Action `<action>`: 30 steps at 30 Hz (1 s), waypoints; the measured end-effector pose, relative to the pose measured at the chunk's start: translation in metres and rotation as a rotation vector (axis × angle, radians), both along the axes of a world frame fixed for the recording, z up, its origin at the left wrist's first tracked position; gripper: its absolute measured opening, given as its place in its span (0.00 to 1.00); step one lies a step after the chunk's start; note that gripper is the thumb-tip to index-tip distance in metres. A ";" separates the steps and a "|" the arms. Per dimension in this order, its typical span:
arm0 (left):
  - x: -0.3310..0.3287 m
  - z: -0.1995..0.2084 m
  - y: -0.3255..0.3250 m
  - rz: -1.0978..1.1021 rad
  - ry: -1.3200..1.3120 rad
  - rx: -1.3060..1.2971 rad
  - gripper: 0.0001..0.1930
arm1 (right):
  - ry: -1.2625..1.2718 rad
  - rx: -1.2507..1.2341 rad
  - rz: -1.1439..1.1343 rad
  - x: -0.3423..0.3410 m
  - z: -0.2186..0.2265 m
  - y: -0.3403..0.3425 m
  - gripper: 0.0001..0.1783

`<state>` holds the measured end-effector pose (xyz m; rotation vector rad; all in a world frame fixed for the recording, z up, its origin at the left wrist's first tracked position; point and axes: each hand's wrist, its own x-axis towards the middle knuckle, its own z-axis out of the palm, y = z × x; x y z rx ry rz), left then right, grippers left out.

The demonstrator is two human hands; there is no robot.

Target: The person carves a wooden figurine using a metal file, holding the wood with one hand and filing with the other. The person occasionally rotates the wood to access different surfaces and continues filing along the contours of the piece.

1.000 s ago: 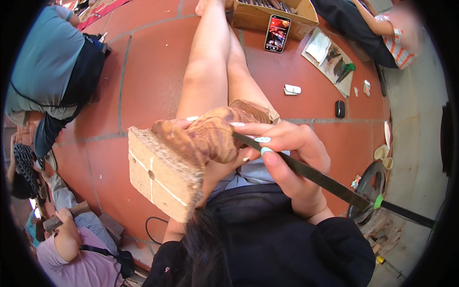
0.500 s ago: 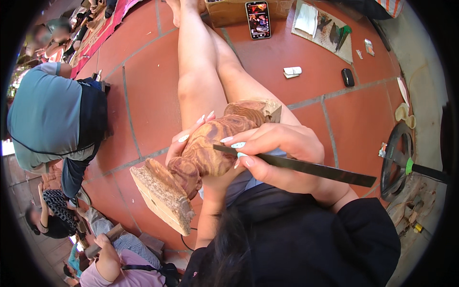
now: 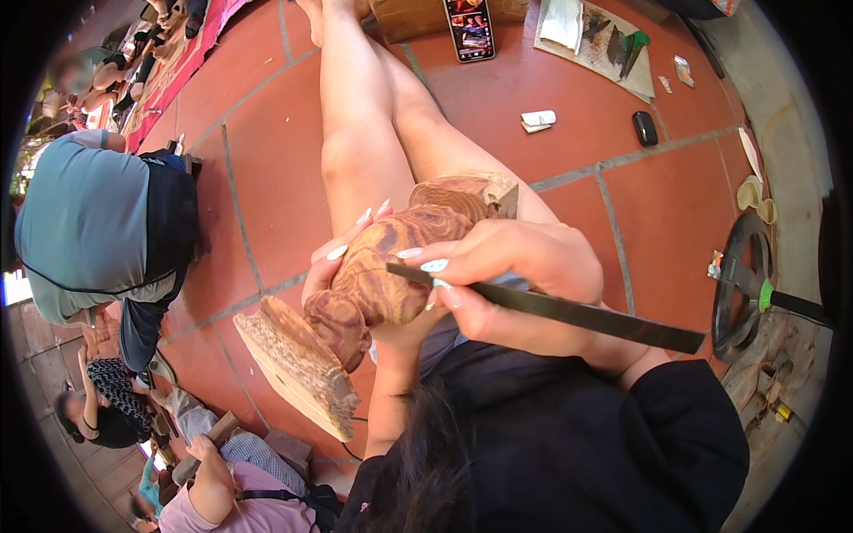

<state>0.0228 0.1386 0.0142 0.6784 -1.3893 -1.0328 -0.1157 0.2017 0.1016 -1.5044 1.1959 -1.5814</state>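
A carved wooden figure (image 3: 382,258) with swirling brown grain lies slantwise over my lap. Its rough, pale sawn base (image 3: 293,369) points to the lower left, and a squared block end lies near my thigh. My left hand (image 3: 342,251) wraps round the figure from underneath; its fingertips show on the far side and the palm is hidden. In my right hand (image 3: 524,271) is a long, flat, dark metal scraper (image 3: 586,318), pinched between thumb and fingers. The scraper's front end meets the figure's rounded middle, while its back end sticks out to the right past my wrist.
On the red tiled floor ahead, a phone (image 3: 471,31) leans on a cardboard box (image 3: 400,19). A board (image 3: 613,62) with cloth and dark blades lies right of it, near a black case (image 3: 645,129). A black round fan-like base (image 3: 742,284) stands right. Other people (image 3: 107,222) sit left.
The view has shifted slightly, so phone and board sit higher in the picture. The scraper's tip has slid a little left along the figure; both hands keep their hold.
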 end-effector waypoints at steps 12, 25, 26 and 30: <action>-0.003 -0.001 0.002 0.023 -0.004 0.038 0.57 | 0.022 0.097 -0.008 -0.003 0.007 -0.001 0.05; -0.008 0.005 0.010 -0.010 0.057 0.131 0.52 | -0.009 0.104 0.042 -0.011 0.006 -0.001 0.04; -0.007 0.005 0.009 -0.013 0.039 0.114 0.52 | -0.005 0.109 0.041 -0.013 0.004 -0.001 0.04; -0.006 0.009 0.004 -0.009 -0.053 0.040 0.48 | -0.021 0.127 0.041 -0.013 0.003 -0.002 0.03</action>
